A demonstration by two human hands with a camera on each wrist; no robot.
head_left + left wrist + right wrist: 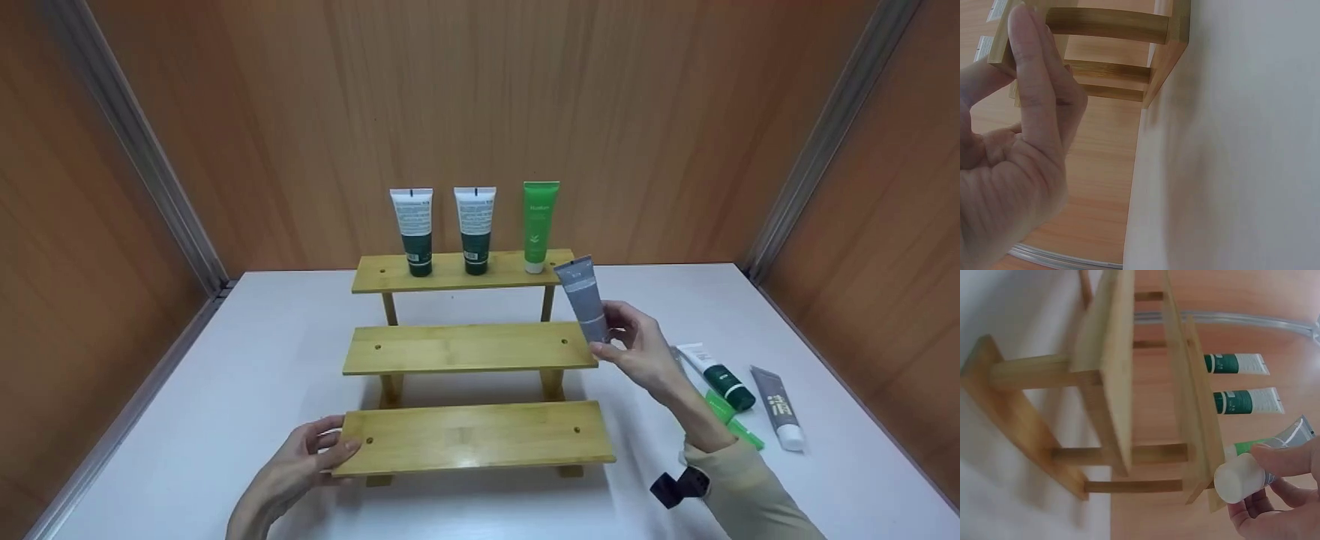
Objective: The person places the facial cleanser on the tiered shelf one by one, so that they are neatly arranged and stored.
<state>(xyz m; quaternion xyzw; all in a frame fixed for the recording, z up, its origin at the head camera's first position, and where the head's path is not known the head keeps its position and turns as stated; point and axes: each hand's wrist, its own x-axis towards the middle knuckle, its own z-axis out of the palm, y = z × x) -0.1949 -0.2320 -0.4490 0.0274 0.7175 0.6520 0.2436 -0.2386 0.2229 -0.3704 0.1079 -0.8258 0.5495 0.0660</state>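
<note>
A three-step bamboo shelf (pixel 472 435) stands on the white table. My left hand (pixel 300 457) grips the left end of its lowest step, thumb on top and fingers beneath. In my right hand (pixel 637 349) a grey tube (pixel 582 296) is pinched near its white cap (pixel 1239 478), tilted, by the right end of the middle step. On the top step stand two white-and-dark-green tubes (pixel 414 229) and, to their right, a bright green tube (pixel 539 221), all upright on their caps. The middle and lowest steps hold no tubes.
Right of the shelf lie a white-and-dark-green tube (pixel 721 379), green tubes (pixel 733 420) partly under it, and another grey tube (pixel 778 409). Wood-grain panels (pixel 480 112) close off the back and both sides. A dark wrist camera (pixel 679 486) sits by the right sleeve.
</note>
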